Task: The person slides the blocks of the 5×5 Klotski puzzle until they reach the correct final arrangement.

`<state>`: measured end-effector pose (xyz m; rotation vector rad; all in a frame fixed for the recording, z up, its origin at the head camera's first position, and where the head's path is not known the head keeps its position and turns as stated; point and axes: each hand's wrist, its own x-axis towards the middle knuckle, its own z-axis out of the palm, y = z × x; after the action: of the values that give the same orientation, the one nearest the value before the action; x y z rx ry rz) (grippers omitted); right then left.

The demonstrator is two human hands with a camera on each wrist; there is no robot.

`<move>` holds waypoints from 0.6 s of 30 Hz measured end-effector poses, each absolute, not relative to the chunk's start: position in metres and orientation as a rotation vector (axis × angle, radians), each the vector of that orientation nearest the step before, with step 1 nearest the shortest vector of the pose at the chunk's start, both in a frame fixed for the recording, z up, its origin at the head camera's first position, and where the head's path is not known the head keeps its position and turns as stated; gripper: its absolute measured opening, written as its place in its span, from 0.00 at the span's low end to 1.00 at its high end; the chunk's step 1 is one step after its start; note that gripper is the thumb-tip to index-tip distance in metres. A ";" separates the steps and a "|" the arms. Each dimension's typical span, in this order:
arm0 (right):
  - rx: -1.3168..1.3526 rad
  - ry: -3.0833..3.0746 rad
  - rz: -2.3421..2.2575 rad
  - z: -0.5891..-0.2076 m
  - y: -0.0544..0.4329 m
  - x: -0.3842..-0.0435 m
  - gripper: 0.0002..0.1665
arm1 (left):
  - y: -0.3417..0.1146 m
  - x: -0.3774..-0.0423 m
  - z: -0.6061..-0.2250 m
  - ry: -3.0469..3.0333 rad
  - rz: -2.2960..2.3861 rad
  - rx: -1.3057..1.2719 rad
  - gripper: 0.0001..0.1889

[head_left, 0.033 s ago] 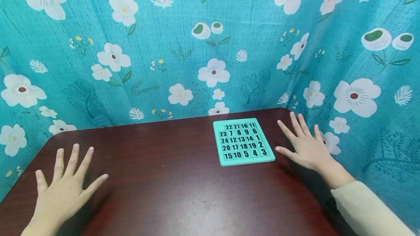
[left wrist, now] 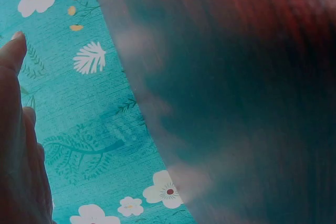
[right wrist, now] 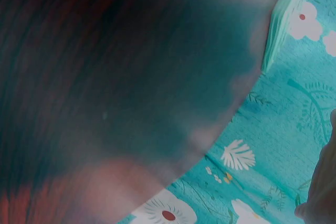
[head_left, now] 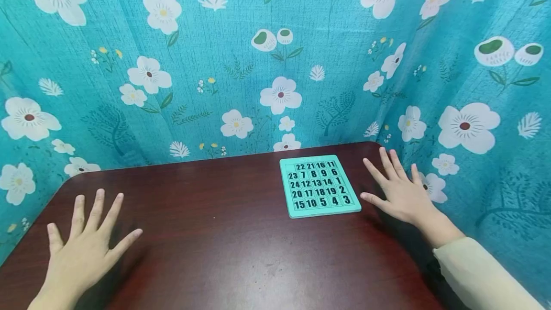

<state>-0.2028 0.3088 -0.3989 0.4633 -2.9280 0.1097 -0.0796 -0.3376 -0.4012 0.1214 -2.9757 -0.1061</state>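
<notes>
A turquoise number sliding puzzle (head_left: 316,212) lies flat on the dark wooden table, right of the middle. Its tiles carry black numbers, and one blank cell shows at its top left corner. My right hand (head_left: 402,197) is just to the right of the puzzle, fingers spread, with the thumb tip close to its edge. Over the table's left side, my left hand (head_left: 79,257) has its fingers spread and holds nothing. In the right wrist view the puzzle's edge (right wrist: 278,30) shows at the upper right. Part of the left hand (left wrist: 21,145) appears at the left wrist view's side.
The glossy brown table (head_left: 206,233) has rounded far corners. Behind it and along the right side hangs a turquoise curtain (head_left: 241,61) with white flowers and leaves. A pale sleeve (head_left: 482,271) covers the right forearm.
</notes>
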 end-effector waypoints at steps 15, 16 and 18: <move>0.479 -2.911 0.135 -0.400 0.309 -0.197 0.55 | -0.343 -0.069 -0.402 -2.980 -0.137 0.133 0.55; 0.480 -2.916 0.136 -0.400 0.309 -0.196 0.55 | -0.343 -0.069 -0.402 -2.983 -0.140 0.124 0.55; 0.476 -2.926 0.136 -0.399 0.309 -0.196 0.55 | -0.342 -0.069 -0.403 -2.985 -0.152 0.100 0.55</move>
<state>-0.1963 0.3094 -0.3994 0.4761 -2.9255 0.1356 -0.0692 -0.3421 -0.4033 0.1002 -2.9855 -0.1517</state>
